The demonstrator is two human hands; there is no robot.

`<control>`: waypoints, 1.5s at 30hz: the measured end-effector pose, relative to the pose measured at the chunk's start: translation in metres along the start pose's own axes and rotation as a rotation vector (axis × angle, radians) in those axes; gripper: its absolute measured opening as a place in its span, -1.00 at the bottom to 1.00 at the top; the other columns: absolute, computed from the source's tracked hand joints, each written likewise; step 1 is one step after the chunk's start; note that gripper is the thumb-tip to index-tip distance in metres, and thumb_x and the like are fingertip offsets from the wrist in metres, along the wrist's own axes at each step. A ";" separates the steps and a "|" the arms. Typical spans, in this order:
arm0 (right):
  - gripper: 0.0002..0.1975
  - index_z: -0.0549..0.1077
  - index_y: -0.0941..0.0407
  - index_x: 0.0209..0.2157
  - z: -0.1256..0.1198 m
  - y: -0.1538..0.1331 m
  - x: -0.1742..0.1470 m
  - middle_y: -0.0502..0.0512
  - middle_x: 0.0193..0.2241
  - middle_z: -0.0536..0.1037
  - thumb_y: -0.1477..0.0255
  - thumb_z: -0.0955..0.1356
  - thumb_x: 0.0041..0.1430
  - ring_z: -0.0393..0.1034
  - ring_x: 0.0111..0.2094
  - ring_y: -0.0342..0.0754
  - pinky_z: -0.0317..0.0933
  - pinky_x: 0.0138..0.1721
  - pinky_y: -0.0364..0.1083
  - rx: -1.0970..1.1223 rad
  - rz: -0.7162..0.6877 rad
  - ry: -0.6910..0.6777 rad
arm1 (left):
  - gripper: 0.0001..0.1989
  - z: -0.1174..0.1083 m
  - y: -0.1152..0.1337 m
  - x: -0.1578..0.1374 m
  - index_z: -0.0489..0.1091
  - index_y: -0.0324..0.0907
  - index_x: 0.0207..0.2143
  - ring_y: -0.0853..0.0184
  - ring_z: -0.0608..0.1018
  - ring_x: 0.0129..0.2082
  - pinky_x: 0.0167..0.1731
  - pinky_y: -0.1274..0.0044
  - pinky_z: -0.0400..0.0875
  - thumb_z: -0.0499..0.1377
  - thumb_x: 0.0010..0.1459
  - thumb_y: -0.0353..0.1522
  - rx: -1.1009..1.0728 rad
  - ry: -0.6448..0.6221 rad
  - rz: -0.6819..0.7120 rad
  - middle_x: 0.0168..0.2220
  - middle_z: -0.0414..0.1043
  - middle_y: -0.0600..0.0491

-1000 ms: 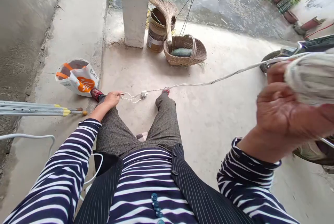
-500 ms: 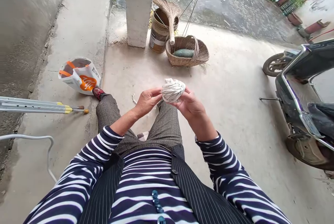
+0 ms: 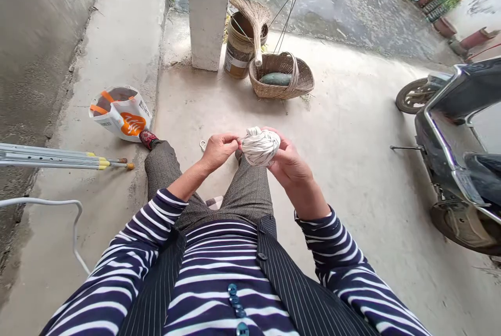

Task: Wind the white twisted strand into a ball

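A white ball of wound cloth strip [image 3: 260, 147] with thin dark streaks is held up over my knees, a twisted knob on its top. My right hand [image 3: 293, 168] wraps round the ball's right side, some fingers hidden behind it. At the ball's left edge, my left hand [image 3: 219, 152] pinches with thumb and forefinger, apparently on a piece of the same strip. A small loop of white strip [image 3: 202, 145] shows just left of that hand.
Ahead stand a wicker basket [image 3: 301, 85] holding a green gourd [image 3: 276, 79], a bucket [image 3: 237, 49], a straw broom [image 3: 256, 18] and a pillar [image 3: 209, 18]. A white-orange bag [image 3: 117, 122] and a crutch [image 3: 58, 157] are left, a scooter [image 3: 450, 153] right.
The ball has turned a little in my right hand and shifted slightly toward me. My left fingers now pinch just off its left edge. The loose strip beside them has changed shape.
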State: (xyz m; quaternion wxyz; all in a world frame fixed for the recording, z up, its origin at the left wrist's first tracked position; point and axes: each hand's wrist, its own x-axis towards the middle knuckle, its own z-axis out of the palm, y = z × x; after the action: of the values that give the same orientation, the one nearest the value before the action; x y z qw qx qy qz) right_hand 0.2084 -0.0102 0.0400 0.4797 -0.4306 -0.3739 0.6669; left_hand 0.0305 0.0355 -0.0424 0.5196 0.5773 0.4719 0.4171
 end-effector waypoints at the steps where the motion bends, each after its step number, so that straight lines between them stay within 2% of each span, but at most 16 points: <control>1: -0.54 0.56 -0.02 -0.14 0.004 0.000 -0.003 -0.01 -0.21 0.63 0.45 0.58 -0.17 0.50 -0.26 -0.02 0.39 -0.36 -0.11 -0.003 -0.016 0.001 | -0.81 0.001 0.001 0.004 0.59 -0.23 -0.47 0.28 0.62 -0.31 -0.20 0.53 0.46 0.19 0.09 -0.37 -0.003 0.024 0.010 -0.42 0.62 0.06; 5: -0.53 0.58 -0.02 -0.17 0.010 0.000 -0.012 -0.02 -0.21 0.63 0.47 0.59 -0.22 0.48 -0.27 -0.05 0.37 -0.36 -0.13 0.031 -0.014 0.021 | -0.82 0.002 -0.005 0.012 0.62 -0.25 -0.40 0.28 0.62 -0.31 -0.22 0.53 0.46 0.22 0.08 -0.37 0.001 0.060 0.032 -0.39 0.65 0.04; 11: -0.53 0.61 -0.02 -0.21 0.002 -0.003 -0.018 0.01 -0.16 0.65 0.48 0.60 -0.28 0.50 -0.20 0.02 0.43 -0.26 -0.07 0.062 -0.009 0.075 | -0.78 0.001 -0.027 0.004 0.55 -0.21 -0.51 0.35 0.59 -0.39 -0.25 0.56 0.45 0.13 0.07 -0.39 0.058 0.059 0.012 -0.48 0.60 0.06; 16: -0.52 0.58 -0.03 -0.17 -0.006 0.002 -0.025 0.01 -0.17 0.62 0.37 0.62 -0.22 0.50 -0.21 0.00 0.44 -0.19 -0.04 0.016 -0.010 0.045 | -0.77 -0.003 -0.043 0.004 0.53 -0.19 -0.55 0.32 0.57 -0.39 -0.29 0.55 0.45 0.10 0.04 -0.38 0.109 0.098 -0.045 -0.52 0.57 0.06; 21: -0.44 0.55 -0.05 -0.16 -0.012 -0.016 -0.035 0.07 -0.10 0.62 0.25 0.64 -0.30 0.52 -0.08 0.11 0.42 0.00 0.08 -0.026 -0.140 0.082 | -0.77 -0.010 -0.064 -0.008 0.50 -0.18 -0.60 0.29 0.57 -0.39 -0.27 0.52 0.46 0.07 -0.03 -0.39 0.093 0.063 -0.147 -0.53 0.56 0.04; 24: -0.44 0.56 -0.06 -0.16 -0.011 -0.023 -0.034 0.05 -0.18 0.63 0.30 0.63 -0.31 0.52 -0.17 0.09 0.45 -0.09 0.07 -0.026 -0.111 0.084 | -0.76 -0.004 -0.054 -0.015 0.57 -0.20 -0.48 0.27 0.61 -0.31 -0.17 0.49 0.47 0.09 -0.02 -0.39 0.013 0.009 -0.129 -0.43 0.61 0.03; 27: -0.49 0.59 -0.03 -0.18 -0.008 -0.020 -0.028 0.02 -0.23 0.63 0.39 0.61 -0.29 0.51 -0.25 0.02 0.46 -0.19 0.00 -0.008 -0.026 0.052 | -0.69 0.010 -0.026 -0.017 0.62 -0.21 -0.18 0.22 0.63 -0.09 0.01 0.45 0.45 0.18 0.03 -0.36 -0.183 -0.098 0.014 -0.14 0.66 -0.02; 29: -0.50 0.59 -0.02 -0.18 -0.007 -0.016 -0.024 0.02 -0.23 0.63 0.42 0.61 -0.29 0.50 -0.25 0.01 0.45 -0.23 -0.03 -0.002 -0.005 0.041 | -0.63 0.019 -0.007 -0.020 0.59 -0.22 -0.07 0.17 0.62 -0.02 0.05 0.42 0.45 0.26 0.08 -0.28 -0.293 -0.204 0.075 -0.05 0.64 -0.06; 31: -0.50 0.58 -0.03 -0.16 -0.007 -0.012 -0.020 0.01 -0.23 0.63 0.42 0.60 -0.26 0.49 -0.26 0.01 0.44 -0.27 -0.04 -0.015 -0.017 0.052 | -0.64 0.025 0.006 -0.026 0.61 -0.22 -0.12 0.14 0.62 -0.03 0.04 0.39 0.46 0.27 0.14 -0.17 -0.302 -0.247 0.079 -0.08 0.65 -0.08; 35: -0.52 0.54 -0.04 -0.14 -0.013 -0.008 -0.014 -0.03 -0.24 0.62 0.40 0.59 -0.18 0.49 -0.27 -0.03 0.41 -0.31 -0.08 -0.048 -0.060 0.070 | -0.62 0.022 0.012 -0.039 0.58 -0.19 -0.40 0.19 0.63 -0.18 -0.01 0.44 0.44 0.19 0.24 -0.09 -0.185 -0.219 0.049 -0.31 0.64 -0.03; 38: -0.51 0.54 -0.03 -0.12 -0.014 -0.005 -0.013 0.00 -0.20 0.63 0.39 0.59 -0.16 0.51 -0.23 -0.01 0.43 -0.29 -0.07 -0.028 -0.046 0.066 | -0.64 0.015 0.005 -0.041 0.52 -0.16 -0.50 0.25 0.60 -0.29 -0.08 0.48 0.44 0.14 0.23 -0.16 -0.101 -0.195 0.026 -0.41 0.59 0.00; 42: -0.45 0.54 -0.02 -0.06 -0.011 -0.001 -0.007 0.05 -0.09 0.64 0.38 0.59 -0.17 0.54 -0.15 0.04 0.46 -0.22 -0.01 0.000 -0.025 0.043 | -0.71 0.008 -0.012 -0.043 0.47 -0.15 -0.50 0.28 0.58 -0.34 -0.17 0.51 0.44 0.08 0.18 -0.23 -0.041 -0.187 -0.011 -0.48 0.55 0.03; 45: -0.49 0.54 0.02 -0.10 -0.010 0.011 0.007 0.07 -0.13 0.65 0.37 0.57 -0.17 0.54 -0.18 0.04 0.47 -0.21 0.02 -0.035 -0.042 0.091 | -0.72 0.003 -0.022 -0.052 0.43 -0.14 -0.51 0.31 0.56 -0.37 -0.22 0.53 0.40 0.05 0.19 -0.28 0.088 -0.229 0.018 -0.49 0.53 0.06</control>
State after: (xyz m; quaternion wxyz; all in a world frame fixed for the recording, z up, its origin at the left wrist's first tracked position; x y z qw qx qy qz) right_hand 0.2135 -0.0050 0.0248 0.5025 -0.4606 -0.3724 0.6298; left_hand 0.0207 -0.0157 -0.0641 0.5403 0.6478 0.4222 0.3320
